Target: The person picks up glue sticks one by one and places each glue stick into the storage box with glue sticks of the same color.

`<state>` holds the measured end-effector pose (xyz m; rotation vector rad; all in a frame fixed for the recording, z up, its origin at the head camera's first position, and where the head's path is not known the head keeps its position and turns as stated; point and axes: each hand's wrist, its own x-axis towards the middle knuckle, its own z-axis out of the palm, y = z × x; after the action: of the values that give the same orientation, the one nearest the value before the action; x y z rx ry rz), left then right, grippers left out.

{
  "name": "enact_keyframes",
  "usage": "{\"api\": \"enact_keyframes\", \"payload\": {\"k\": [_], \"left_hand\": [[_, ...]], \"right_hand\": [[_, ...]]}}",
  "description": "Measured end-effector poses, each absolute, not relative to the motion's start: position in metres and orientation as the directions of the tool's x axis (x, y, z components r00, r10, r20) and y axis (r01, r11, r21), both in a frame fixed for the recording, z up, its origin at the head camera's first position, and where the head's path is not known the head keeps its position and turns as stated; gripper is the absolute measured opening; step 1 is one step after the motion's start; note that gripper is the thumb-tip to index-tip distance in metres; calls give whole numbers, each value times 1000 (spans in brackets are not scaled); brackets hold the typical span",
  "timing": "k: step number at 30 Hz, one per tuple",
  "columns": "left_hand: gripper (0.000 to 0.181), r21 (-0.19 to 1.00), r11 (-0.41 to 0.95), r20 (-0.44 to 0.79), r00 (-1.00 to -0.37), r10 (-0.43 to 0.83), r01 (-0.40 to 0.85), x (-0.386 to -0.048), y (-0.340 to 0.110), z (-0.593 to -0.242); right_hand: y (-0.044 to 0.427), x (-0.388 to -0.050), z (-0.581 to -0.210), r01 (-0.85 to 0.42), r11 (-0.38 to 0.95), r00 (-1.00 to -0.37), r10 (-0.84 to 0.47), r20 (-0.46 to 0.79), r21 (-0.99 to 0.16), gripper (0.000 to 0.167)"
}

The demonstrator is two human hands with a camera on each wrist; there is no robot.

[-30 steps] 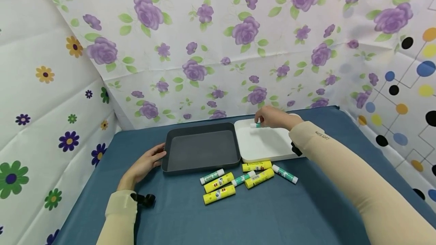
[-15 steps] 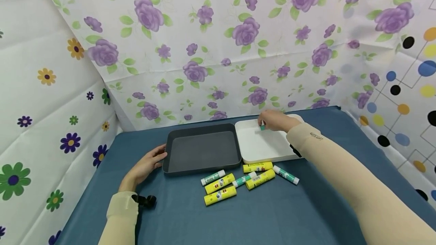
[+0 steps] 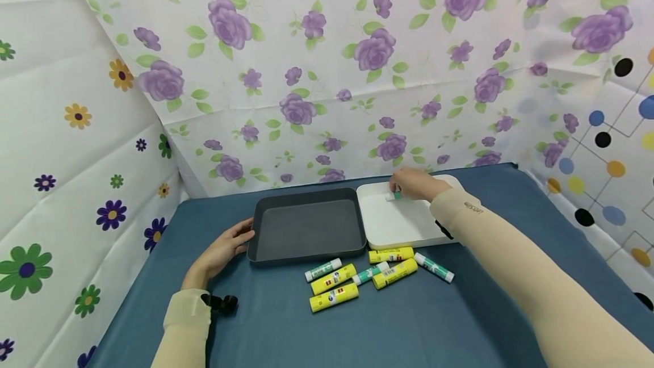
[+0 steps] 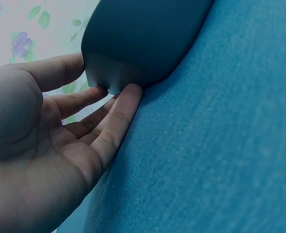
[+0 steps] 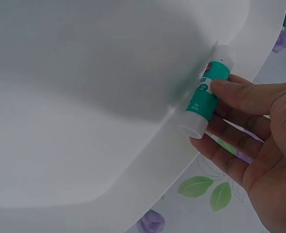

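Observation:
My right hand (image 3: 415, 184) pinches a green-and-white glue stick (image 5: 208, 94) between thumb and fingers, low inside the white tray (image 3: 403, 223) near its far left part. In the right wrist view the stick lies close to the tray's inner wall; whether it touches is unclear. My left hand (image 3: 221, 251) touches the left outer side of the dark grey tray (image 3: 309, 226), its fingertips and thumb against the wall in the left wrist view. In front of both trays lie several yellow glue sticks (image 3: 334, 297) and a few green-and-white glue sticks (image 3: 434, 267).
The two trays stand side by side, edges close together, on a blue tablecloth (image 3: 388, 331). Behind the table hangs a curtain (image 3: 306, 72) with purple flowers. Other patterned sheets (image 3: 82, 146) enclose the left and right sides.
My right hand has shifted slightly right and down with the green-and-white glue stick, toward the white tray's floor. The head view has tilted a little. My left hand stays at the dark tray's side.

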<state>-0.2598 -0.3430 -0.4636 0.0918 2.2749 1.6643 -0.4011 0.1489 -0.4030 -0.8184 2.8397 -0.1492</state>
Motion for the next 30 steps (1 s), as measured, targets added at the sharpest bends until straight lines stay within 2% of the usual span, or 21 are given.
{"api": "enact_keyframes", "payload": {"k": [14,19,30], "left_hand": [[66,938,321,-210,-949,233,-129,-260,-343,-465],[65,940,312,-215,-949,230,-138,-261,-342,-465],[65,943,309,-203,-950,238,-124,-260,-344,-467]], "right_hand": [[147,-408,-410,-551,823,-812,-567,-136,-141,30],[146,-408,-410,-594,797,-786,-604,-130,-109,28],[141,-408,-410,-597,801,-789,-597,-148,-47,23]]}}
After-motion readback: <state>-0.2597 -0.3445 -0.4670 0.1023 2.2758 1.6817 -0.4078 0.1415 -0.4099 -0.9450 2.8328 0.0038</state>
